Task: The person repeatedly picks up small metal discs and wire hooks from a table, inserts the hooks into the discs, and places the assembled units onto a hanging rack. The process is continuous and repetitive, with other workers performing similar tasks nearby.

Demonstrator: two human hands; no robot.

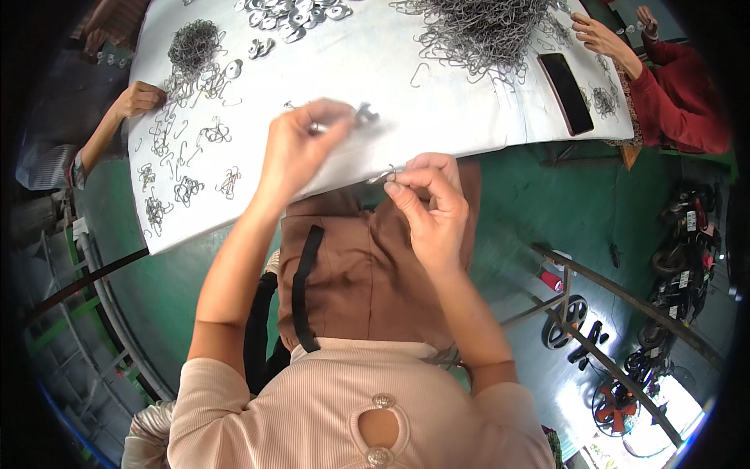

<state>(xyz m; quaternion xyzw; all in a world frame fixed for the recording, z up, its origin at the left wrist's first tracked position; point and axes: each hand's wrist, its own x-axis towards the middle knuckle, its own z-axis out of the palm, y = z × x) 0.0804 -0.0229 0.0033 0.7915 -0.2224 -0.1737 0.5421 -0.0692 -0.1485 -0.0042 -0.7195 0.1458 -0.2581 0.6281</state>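
My left hand point(301, 144) is over the near part of the white-covered table, blurred by motion. Its fingers are closed, with a small grey metal piece point(366, 116) at their tips; the piece's exact shape is smeared. At the table's near edge, my right hand point(436, 205) pinches a thin bent wire hook point(389, 173) between thumb and fingers. Part of that hook is hidden by the fingertips. Farther off lie a pile of shiny rounded metal pieces point(293, 14) and a large heap of wire hooks point(488, 35).
Smaller clusters of hooks point(187, 190) spread over the table's left side, by a co-worker's closed hand point(141, 99). On the right, a dark phone point(566, 94) lies near another co-worker's hand point(598, 37) and red sleeve point(683, 102). A metal frame point(609, 367) stands at lower right.
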